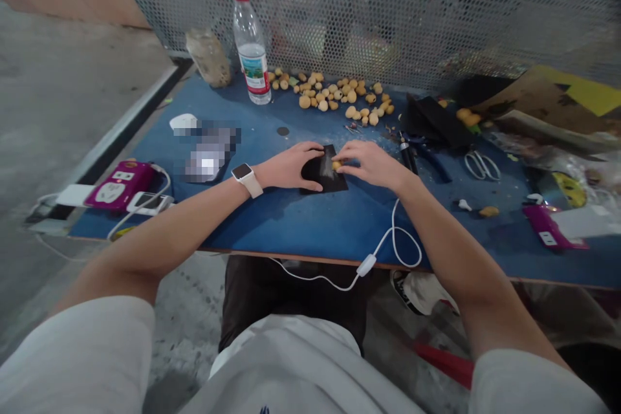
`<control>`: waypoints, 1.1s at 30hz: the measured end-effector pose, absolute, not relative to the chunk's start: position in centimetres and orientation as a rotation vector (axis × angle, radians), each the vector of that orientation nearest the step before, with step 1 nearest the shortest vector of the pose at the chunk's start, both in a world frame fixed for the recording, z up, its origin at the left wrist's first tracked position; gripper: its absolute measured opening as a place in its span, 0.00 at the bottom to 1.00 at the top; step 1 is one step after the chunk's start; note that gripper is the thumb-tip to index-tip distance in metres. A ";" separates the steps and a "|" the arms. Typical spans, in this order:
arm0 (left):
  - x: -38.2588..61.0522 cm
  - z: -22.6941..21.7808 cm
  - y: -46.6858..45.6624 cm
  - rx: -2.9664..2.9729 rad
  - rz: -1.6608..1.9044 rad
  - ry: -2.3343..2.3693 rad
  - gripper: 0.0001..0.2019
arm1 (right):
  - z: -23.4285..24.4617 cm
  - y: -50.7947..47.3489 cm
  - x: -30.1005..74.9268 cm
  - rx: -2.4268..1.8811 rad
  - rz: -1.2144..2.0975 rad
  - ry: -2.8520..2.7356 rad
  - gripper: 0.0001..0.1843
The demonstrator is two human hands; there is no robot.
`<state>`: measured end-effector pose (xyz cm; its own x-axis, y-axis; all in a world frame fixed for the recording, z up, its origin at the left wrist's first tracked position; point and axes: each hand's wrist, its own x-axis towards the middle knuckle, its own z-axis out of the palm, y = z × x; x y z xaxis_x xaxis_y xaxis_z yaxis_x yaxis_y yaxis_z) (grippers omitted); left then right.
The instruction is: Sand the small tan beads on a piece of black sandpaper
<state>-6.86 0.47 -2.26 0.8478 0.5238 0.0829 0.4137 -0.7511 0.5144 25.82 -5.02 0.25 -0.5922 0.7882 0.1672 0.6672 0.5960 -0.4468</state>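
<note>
**Right grip pinching gourd on black sheet, left hand steadying**

Your right hand [371, 162] has a small gourd [336, 166] between thumb and fingertips, on the black sheet [330, 182]. Grip there: closed on the gourd. Your left hand [288, 166] lies at the sheet's left side, thumb and fingers spread, tips on it; that grip is loose, clasping nothing. Pale smear on the sheet beside the gourd. Sheet is flat on the blue bench [272, 223], in front of you.

Beyond your hands, a pile of gourds [323, 105] sits near the mesh [339, 26]; red-capped bottle [252, 65] at its left end, jar [209, 58] left of that. Dark disc [283, 132] on the bench between bottle and sheet.

On your left: white case [183, 121], phone [208, 154] (pixelated), purple socket [121, 187] near the edge. Watch [247, 179] on your left wrist.

On your right: pliers [435, 165], scissors [482, 165], white earbud [464, 204]. White cable [367, 264] loops over the bench's front edge.
</note>
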 end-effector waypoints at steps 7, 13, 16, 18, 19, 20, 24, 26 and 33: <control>-6.6 -2.1 0.4 2.522 0.263 0.776 0.63 | -1.7 -2.9 23.9 -1.320 0.374 -2.303 0.17; -6.5 -2.1 0.4 2.526 0.272 0.760 0.59 | -0.3 -4.5 25.1 -1.234 0.447 -2.434 0.15; -6.4 -2.3 0.7 2.534 0.299 0.723 0.60 | -0.8 -4.5 24.7 -1.298 0.399 -2.370 0.16; -6.4 -2.6 0.7 2.534 0.315 0.719 0.60 | -1.4 -3.9 24.2 -1.330 0.361 -2.315 0.18; -6.3 -2.7 0.7 2.535 0.319 0.726 0.61 | -1.8 -3.5 24.0 -1.344 0.338 -2.293 0.19; -6.3 -2.8 0.7 2.540 0.329 0.735 0.62 | -2.0 -3.1 23.9 -1.357 0.316 -2.276 0.19; -6.2 -2.8 0.5 2.591 0.404 0.781 0.65 | -1.8 -2.8 24.0 -1.378 0.296 -2.274 0.19; -6.2 -2.7 0.4 2.587 0.378 0.793 0.65 | -1.2 -3.2 24.3 -1.364 0.358 -2.325 0.18; -6.2 -2.5 0.5 2.557 0.335 0.780 0.64 | -1.1 -1.8 23.4 -1.412 0.290 -2.329 0.18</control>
